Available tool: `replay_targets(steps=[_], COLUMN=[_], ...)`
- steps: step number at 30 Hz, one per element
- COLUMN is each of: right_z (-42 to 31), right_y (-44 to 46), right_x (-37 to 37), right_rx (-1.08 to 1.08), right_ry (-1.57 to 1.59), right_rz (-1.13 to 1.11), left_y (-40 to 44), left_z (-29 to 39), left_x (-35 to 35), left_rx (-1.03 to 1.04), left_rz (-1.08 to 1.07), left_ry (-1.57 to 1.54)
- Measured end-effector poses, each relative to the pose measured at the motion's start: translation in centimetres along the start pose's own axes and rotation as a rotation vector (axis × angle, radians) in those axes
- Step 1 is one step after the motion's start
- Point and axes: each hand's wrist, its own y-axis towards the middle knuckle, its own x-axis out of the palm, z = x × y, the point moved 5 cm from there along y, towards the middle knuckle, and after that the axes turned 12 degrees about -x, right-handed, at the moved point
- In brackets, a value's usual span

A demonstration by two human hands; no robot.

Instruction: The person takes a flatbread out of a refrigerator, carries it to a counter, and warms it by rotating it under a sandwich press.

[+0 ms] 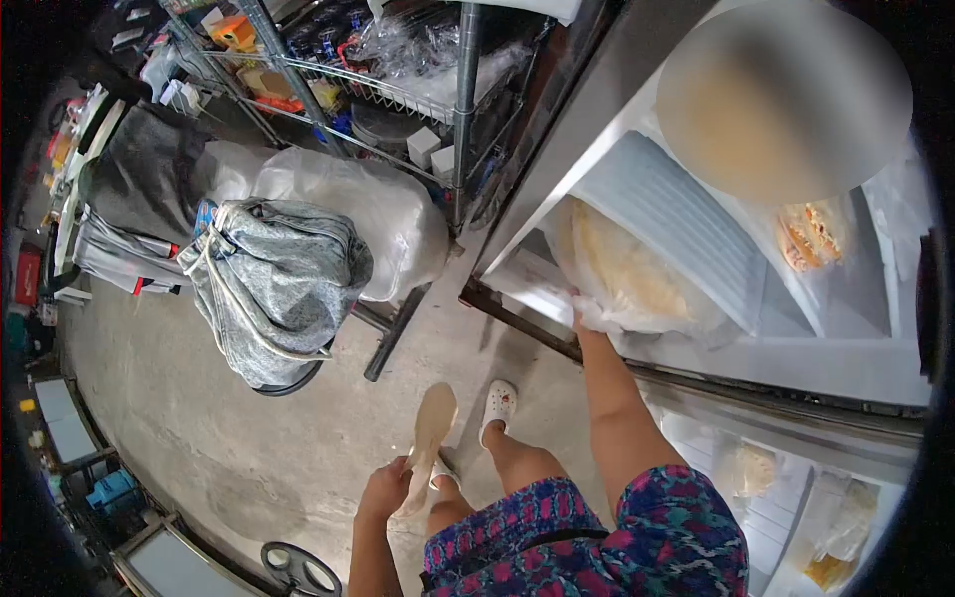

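My left hand (pixel 386 488) is closed on a long, flat, beige item (pixel 434 428) that looks wrapped in clear plastic, held low over the floor. My right hand (pixel 587 316) reaches into an open white refrigerated compartment (pixel 836 358). It is at the lower left corner of a large plastic bag (pixel 632 274) with pale yellow contents, its fingers mostly hidden by the plastic. A ribbed translucent panel (pixel 667 214) lies over part of that bag. Farther right is a clear package with orange and cream food (pixel 808 237).
A wire shelf rack (pixel 463 109) with bags and boxes stands at the top. Left of the compartment are a large translucent bag (pixel 398 214) and a grey denim garment (pixel 288 289). Below the compartment's edge, a lower shelf area holds bagged food (pixel 841 517). A wheel-shaped object (pixel 298 569) is at the bottom.
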Motion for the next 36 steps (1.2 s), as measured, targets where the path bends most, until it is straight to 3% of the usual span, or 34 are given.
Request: replay_targets(steps=[9, 11, 13, 16, 22, 25, 29, 31, 34, 36], right_z=[-3.9, -7.1, -5.9, -6.3, 0.1, 4.0, 8.1, 8.2, 5.7, 4.2], right_y=[-2.4, -8.4, -15.2, -25.9, -53.5, -63.6, -69.7, -69.1, -64.6, -64.1], right_x=[-1.1, -2.2, -3.3, -6.9, -17.0, -22.4, -32.2, -36.4, -43.4, -45.9], right_rx=[-0.023, -0.013, 0.203, 0.263, 0.412, 0.426, 0.420, 0.410, 0.393, 0.397], right_ry=[-0.800, -0.739, -0.778, -0.683, -0.445, -0.333, -0.187, -0.120, -0.025, 0.043], right_rz=[0.106, -0.240, -0.320, -0.162, 0.152, 0.302, 0.462, 0.533, 0.624, 0.672], left_y=[-3.2, -4.8, -6.5, -8.7, -11.1, -12.5, -14.5, -13.8, -15.8, -17.5], left_z=[-1.4, -1.5, -1.9, -2.5, -7.4, -9.3, -12.5, -16.6, -19.3, -21.4], left_x=[-1.0, -1.9, -2.9, -4.8, -6.1, -6.5, -5.8, -4.7, -3.8, -3.5], left_rx=[0.082, 0.119, 0.156, 0.208, 0.424, 0.284, 0.297, 0.068, 0.076, -0.093], left_rz=[0.061, 0.068, 0.069, 0.078, 0.096, 0.049, 0.035, 0.011, 0.106, 0.150], left_ry=[-0.003, -0.005, 0.042, 0.159, 0.317, 0.436, 0.458, 0.495, 0.510, 0.508])
